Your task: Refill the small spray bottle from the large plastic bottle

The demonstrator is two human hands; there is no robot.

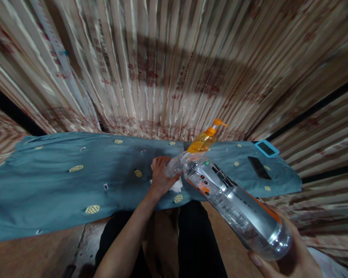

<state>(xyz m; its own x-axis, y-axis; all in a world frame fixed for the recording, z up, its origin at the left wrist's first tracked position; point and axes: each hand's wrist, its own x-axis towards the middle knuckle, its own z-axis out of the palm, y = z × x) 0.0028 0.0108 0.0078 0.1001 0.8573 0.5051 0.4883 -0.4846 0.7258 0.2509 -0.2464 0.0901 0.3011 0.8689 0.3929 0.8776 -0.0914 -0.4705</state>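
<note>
- The left hand [161, 175] was curled round a small clear container [175, 165], over the middle of the counter [52, 185], with a white tissue [176, 186] just beside it.
- The right hand [298, 251] gripped a large clear bottle [240, 208] by its base; the bottle slanted out past the near edge, neck toward the container. Whether the two touched was hard to tell.
- Held only at one end, the bottle could have swung and knocked the container or the pump bottle [201, 143] near the far edge.
- The phone [259, 168] and blue-framed gadget [266, 148] lay toward the right end, where a wide sweep risked pushing them off.
- A curtain [162, 58] bounded the far edge; more room for moving lay leftward.
</note>
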